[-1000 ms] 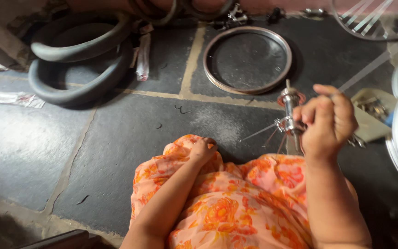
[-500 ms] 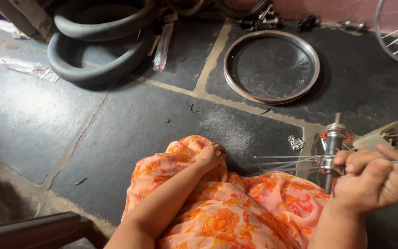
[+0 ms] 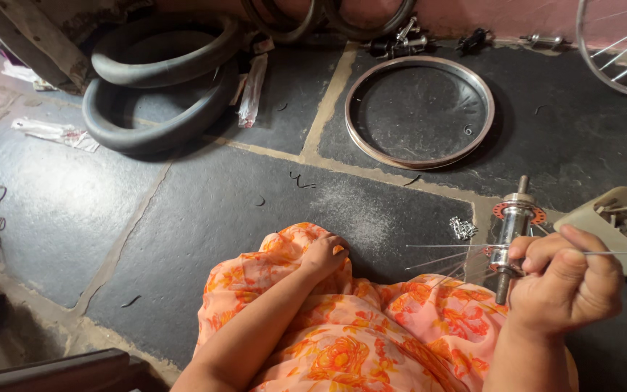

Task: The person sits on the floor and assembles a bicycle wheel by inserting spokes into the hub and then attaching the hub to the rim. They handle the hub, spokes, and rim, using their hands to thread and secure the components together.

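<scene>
Fingers of right hand (image 3: 564,287) still grip wheel hub (image 3: 511,236); left hand (image 3: 324,254) stays closed on orange cloth (image 3: 371,334).

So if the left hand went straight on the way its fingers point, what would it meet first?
Probably bare stone floor. The left hand rests on the orange cloth, fingers pointing up-right towards the distant rim; depth is unclear.

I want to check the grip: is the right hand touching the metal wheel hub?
Touching. The head view shows the right hand closed against the lower part of the upright wheel hub, fingers meeting it with no gap.
</scene>
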